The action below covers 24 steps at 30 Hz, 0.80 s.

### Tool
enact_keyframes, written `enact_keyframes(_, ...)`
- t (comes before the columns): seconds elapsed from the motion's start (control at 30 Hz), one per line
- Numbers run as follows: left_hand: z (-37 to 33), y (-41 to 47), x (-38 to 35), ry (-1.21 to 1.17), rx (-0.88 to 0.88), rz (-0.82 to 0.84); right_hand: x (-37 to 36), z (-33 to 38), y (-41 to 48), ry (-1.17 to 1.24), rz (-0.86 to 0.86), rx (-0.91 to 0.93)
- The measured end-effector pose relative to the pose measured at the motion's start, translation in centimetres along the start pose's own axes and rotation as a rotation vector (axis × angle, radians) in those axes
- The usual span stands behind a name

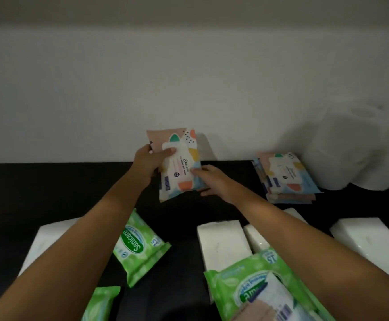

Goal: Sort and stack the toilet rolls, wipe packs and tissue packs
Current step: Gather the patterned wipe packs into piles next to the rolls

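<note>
Both hands hold one pastel wipe pack point(179, 167) above the black desk point(49, 186) at 12 o'clock, the left hand point(150, 163) curled round its left edge and the right hand point(212, 181) pinching its right edge. A matching stack point(286, 177) lies at 2 o'clock.

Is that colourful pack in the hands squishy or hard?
Probably squishy: the colourful wipe pack is a soft film pouch in the left hand and right hand. Smooth wrapper, maybe slippery. Flat, so unlikely to roll.
</note>
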<state>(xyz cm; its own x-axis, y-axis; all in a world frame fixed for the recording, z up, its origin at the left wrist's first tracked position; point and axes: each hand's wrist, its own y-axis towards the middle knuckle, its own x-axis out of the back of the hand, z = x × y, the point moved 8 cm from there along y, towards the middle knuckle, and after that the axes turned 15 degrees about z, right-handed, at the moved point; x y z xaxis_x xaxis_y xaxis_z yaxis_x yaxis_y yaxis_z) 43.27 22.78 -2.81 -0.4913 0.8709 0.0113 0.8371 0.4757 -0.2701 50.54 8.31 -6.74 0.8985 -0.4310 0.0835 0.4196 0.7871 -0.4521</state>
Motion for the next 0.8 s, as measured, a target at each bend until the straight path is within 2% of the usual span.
enact_keyframes(0.1, 2.4, 0.8, -3.7, -0.146, 0.098, 0.045, 3.2, -1.3, -2.0, 0.131, -0.031, 0.028)
enact_keyframes(0.23, 4.4, 1.8, -8.7, -0.266, 0.133, 0.153, 6.5, -3.5, -3.8, 0.192, -0.081, -0.001)
enact_keyframes(0.43, 7.7, 2.5, -12.4, 0.032, 0.357, 0.354, 8.9, -8.2, -3.9, 0.285, -0.218, -0.163)
enact_keyframes(0.57, 8.6, 2.5, -12.9, 0.189, 0.297, 0.404, 9.8, -8.7, -3.1, -0.037, -0.327, -0.200)
enact_keyframes(0.7, 8.5, 1.6, -13.7, 0.405, 0.209, 0.509, 8.8, -7.8, -3.4, -0.484, -0.333, -0.276)
enact_keyframes(0.8, 8.3, 1.7, -14.0, 0.536, 0.181, 0.464, 8.2, -7.2, -3.8, -0.686, -0.328, -0.284)
